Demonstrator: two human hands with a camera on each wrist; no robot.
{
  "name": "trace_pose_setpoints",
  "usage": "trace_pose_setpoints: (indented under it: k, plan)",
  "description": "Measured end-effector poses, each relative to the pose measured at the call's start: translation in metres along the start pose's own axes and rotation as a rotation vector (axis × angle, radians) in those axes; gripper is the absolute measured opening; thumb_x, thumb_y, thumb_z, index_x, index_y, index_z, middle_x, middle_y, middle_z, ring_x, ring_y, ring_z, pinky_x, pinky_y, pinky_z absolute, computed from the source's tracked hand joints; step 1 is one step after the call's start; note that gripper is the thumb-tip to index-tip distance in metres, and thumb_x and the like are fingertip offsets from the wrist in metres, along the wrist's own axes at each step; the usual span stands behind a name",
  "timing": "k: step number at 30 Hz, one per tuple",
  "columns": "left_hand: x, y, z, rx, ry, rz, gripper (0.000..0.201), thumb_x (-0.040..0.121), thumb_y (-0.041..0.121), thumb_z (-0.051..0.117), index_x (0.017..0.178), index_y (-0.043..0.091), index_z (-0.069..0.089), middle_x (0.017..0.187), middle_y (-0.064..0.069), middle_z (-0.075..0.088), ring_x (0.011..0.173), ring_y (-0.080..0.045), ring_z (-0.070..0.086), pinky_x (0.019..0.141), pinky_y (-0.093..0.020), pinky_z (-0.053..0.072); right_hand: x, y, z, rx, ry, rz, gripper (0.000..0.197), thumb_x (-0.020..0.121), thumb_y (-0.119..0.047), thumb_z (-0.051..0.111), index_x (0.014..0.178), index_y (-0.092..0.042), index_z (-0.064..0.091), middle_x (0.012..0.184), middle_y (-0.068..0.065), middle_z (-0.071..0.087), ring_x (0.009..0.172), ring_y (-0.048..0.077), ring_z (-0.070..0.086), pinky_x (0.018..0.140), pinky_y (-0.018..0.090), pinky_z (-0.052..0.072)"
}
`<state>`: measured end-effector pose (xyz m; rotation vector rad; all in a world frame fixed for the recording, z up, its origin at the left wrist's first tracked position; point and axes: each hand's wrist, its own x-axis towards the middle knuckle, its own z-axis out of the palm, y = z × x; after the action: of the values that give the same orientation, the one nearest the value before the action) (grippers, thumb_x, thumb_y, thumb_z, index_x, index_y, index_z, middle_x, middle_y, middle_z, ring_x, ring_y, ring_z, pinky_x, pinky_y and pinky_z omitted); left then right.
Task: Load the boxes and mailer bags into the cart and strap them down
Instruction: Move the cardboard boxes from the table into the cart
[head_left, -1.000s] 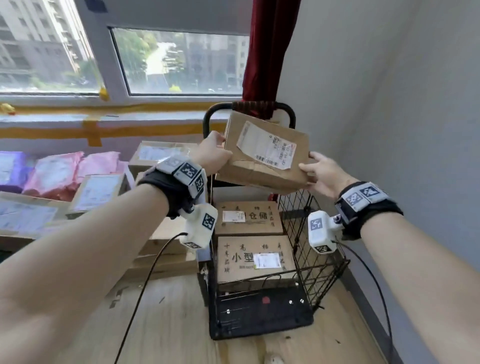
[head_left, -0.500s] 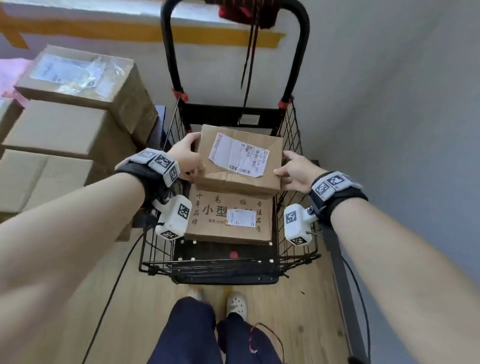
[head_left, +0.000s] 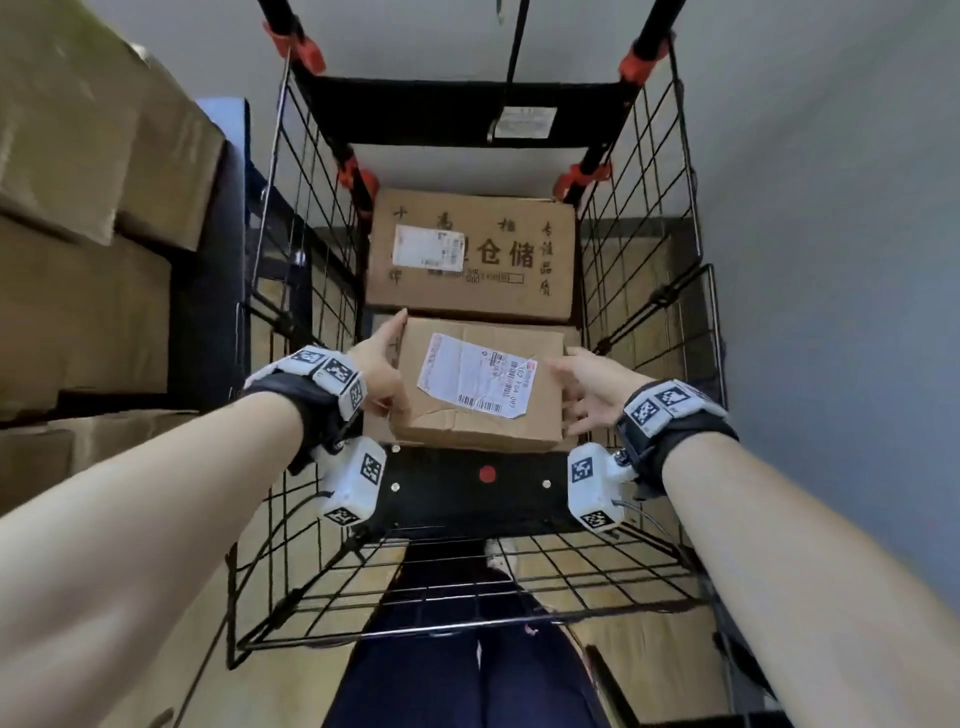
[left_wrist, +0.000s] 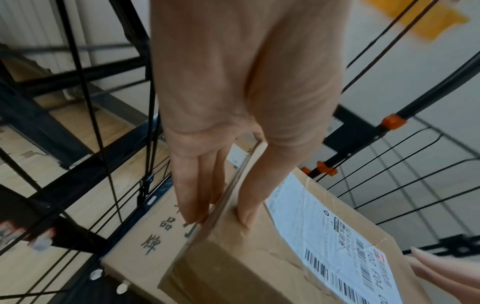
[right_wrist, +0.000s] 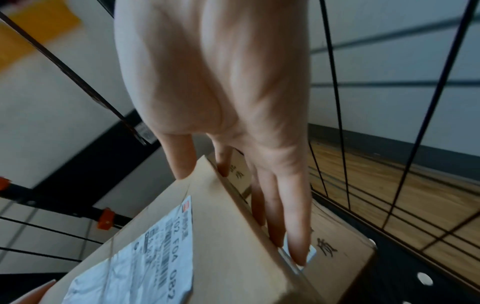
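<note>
A small brown box (head_left: 478, 415) with a white shipping label is held low inside the black wire cart (head_left: 649, 260). My left hand (head_left: 382, 374) grips its left edge, thumb on top and fingers down the side (left_wrist: 192, 195). My right hand (head_left: 582, 395) grips the right edge the same way (right_wrist: 275, 205). The small box (left_wrist: 246, 267) lies over the nearer of two large printed boxes (left_wrist: 145, 232), which it mostly hides. Whether it rests on that box or hangs just above it I cannot tell. The farther large box (head_left: 470, 254) lies at the cart's back.
Stacked cardboard boxes (head_left: 78, 208) stand left of the cart. A black strap (head_left: 514, 47) hangs by the cart's handle posts. A grey wall (head_left: 831, 208) runs close on the right. My legs (head_left: 467, 665) stand against the cart's front wire panel.
Both hands have brought the small box down from above the cart's handle into the basket, over the nearer large box. My view has tipped down into the cart.
</note>
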<state>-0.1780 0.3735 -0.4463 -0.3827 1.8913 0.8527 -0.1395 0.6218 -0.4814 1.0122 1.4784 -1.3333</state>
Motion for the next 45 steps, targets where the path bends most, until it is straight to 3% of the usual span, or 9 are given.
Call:
trace_pose_setpoints:
  k: [6, 13, 19, 22, 26, 30, 33, 40, 45]
  plan:
    - [0.054, -0.029, 0.013, -0.033, 0.009, -0.097, 0.084, 0.078, -0.011, 0.059, 0.143, 0.032, 0.026, 0.129, -0.017, 0.049, 0.104, -0.035, 0.056, 0.082, -0.050, 0.055, 0.053, 0.030, 0.012, 0.051, -0.052, 0.200, 0.053, 0.098, -0.044, 0.041, 0.143, -0.019, 0.028, 0.140, 0.030, 0.041, 0.122, 0.047, 0.048, 0.098, 0.061, 0.039]
    - [0.087, -0.052, 0.036, -0.111, 0.012, -0.295, 0.048, 0.088, 0.013, 0.057, 0.131, 0.017, 0.037, 0.094, -0.009, 0.049, 0.097, -0.035, 0.057, 0.088, -0.055, 0.052, 0.088, 0.066, 0.022, 0.072, -0.094, 0.359, 0.071, 0.092, -0.064, 0.033, 0.146, -0.017, 0.026, 0.137, 0.031, 0.043, 0.120, 0.048, 0.049, 0.093, 0.058, 0.043]
    - [0.106, -0.075, 0.057, -0.078, -0.025, -0.377, 0.029, 0.096, 0.011, 0.048, 0.122, 0.001, 0.043, 0.121, -0.026, 0.051, 0.105, -0.040, 0.055, 0.094, -0.052, 0.048, 0.112, 0.091, 0.023, 0.039, -0.114, 0.434, 0.070, 0.092, -0.061, 0.039, 0.148, -0.026, 0.017, 0.136, 0.033, 0.043, 0.119, 0.050, 0.049, 0.091, 0.062, 0.043]
    - [0.113, -0.086, 0.064, -0.078, -0.046, -0.436, 0.040, 0.094, 0.010, 0.051, 0.131, 0.001, 0.039, 0.113, -0.025, 0.053, 0.109, -0.045, 0.054, 0.092, -0.057, 0.048, 0.125, 0.101, 0.027, 0.014, -0.139, 0.475, 0.078, 0.091, -0.062, 0.040, 0.151, -0.022, 0.010, 0.137, 0.033, 0.043, 0.120, 0.050, 0.048, 0.095, 0.061, 0.043]
    - [0.120, -0.101, 0.072, -0.041, -0.060, -0.442, 0.040, 0.095, 0.007, 0.049, 0.134, 0.000, 0.039, 0.091, -0.017, 0.053, 0.097, -0.037, 0.057, 0.091, -0.047, 0.048, 0.140, 0.110, 0.034, 0.002, -0.195, 0.512, 0.078, 0.091, -0.061, 0.039, 0.151, -0.017, 0.014, 0.140, 0.031, 0.041, 0.124, 0.048, 0.045, 0.093, 0.059, 0.043]
    - [0.130, -0.117, 0.075, -0.041, -0.005, -0.457, 0.042, 0.091, 0.008, 0.055, 0.130, 0.001, 0.039, 0.119, -0.021, 0.053, 0.102, -0.036, 0.057, 0.090, -0.049, 0.052, 0.152, 0.114, 0.041, -0.011, -0.216, 0.509, 0.072, 0.094, -0.056, 0.039, 0.148, -0.012, 0.021, 0.142, 0.030, 0.039, 0.126, 0.048, 0.044, 0.091, 0.057, 0.044]
    - [0.134, -0.130, 0.076, -0.094, -0.014, -0.492, 0.040, 0.090, 0.007, 0.055, 0.127, 0.005, 0.040, 0.118, -0.021, 0.053, 0.105, -0.039, 0.058, 0.081, -0.049, 0.055, 0.158, 0.116, 0.046, -0.008, -0.225, 0.497, 0.070, 0.095, -0.054, 0.039, 0.149, -0.014, 0.018, 0.142, 0.032, 0.037, 0.127, 0.048, 0.043, 0.089, 0.054, 0.045]
    - [0.149, -0.156, 0.081, -0.133, -0.030, -0.455, 0.045, 0.091, 0.001, 0.049, 0.132, 0.015, 0.042, 0.132, -0.015, 0.047, 0.116, -0.035, 0.051, 0.094, -0.048, 0.050, 0.171, 0.123, 0.053, -0.004, -0.204, 0.440, 0.067, 0.097, -0.046, 0.042, 0.151, -0.019, 0.014, 0.148, 0.030, 0.029, 0.129, 0.049, 0.039, 0.102, 0.050, 0.041]
    - [0.142, -0.151, 0.090, 0.396, -0.083, -0.174, 0.048, 0.094, 0.010, 0.047, 0.141, 0.012, 0.036, 0.136, -0.014, 0.049, 0.112, -0.027, 0.054, 0.092, -0.033, 0.044, 0.162, 0.110, 0.059, -0.365, -0.144, 0.284, 0.055, 0.098, -0.043, 0.041, 0.144, -0.015, 0.031, 0.143, 0.015, 0.043, 0.125, 0.033, 0.048, 0.102, 0.045, 0.043]
